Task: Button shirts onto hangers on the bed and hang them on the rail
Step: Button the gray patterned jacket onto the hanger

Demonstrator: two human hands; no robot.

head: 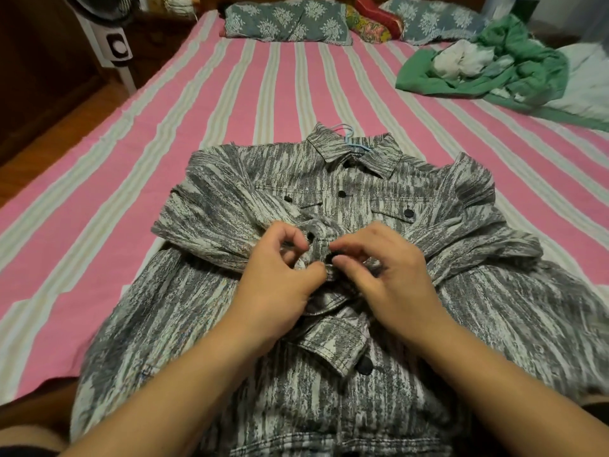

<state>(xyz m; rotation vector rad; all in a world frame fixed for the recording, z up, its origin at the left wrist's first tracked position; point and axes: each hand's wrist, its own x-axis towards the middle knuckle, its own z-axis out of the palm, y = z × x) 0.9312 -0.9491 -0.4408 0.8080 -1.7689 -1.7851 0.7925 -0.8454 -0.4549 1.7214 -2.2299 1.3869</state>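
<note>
Grey/white streaked shirt [211, 291] lies front-up on the bed [99, 199], collar at the far end, hem near the person. Light-blue hanger [346, 130] is inside it; only the hook shows, poking out past the collar and lying on the pink/cream striped sheet. Sleeves are folded in across the chest, cuffs meeting approx. at the middle.

Both hands work at the front placket, mid-chest. Left hand [280, 272] has fingers curled, thumb and fingers pinching the fabric edge just left of the placket. Right hand [382, 268] is also curled, thumb and forefinger pinching the edge just right of it; fingertips of the two hands almost touch. A dark button is partly visible btwn the fingers; can't tell if it's through its hole. Upper placket buttons above the hands look done up. One dark cuff button [365, 367] sits on the near sleeve cuff, below the hands.

Far end of bed: two blue-floral pillows [286, 23], w/ a red and patterned cushion [375, 14] btwn them. Far right: heap of green and white clothes [487, 67]. Far left, off the bed: a standing fan [113, 44].
</note>
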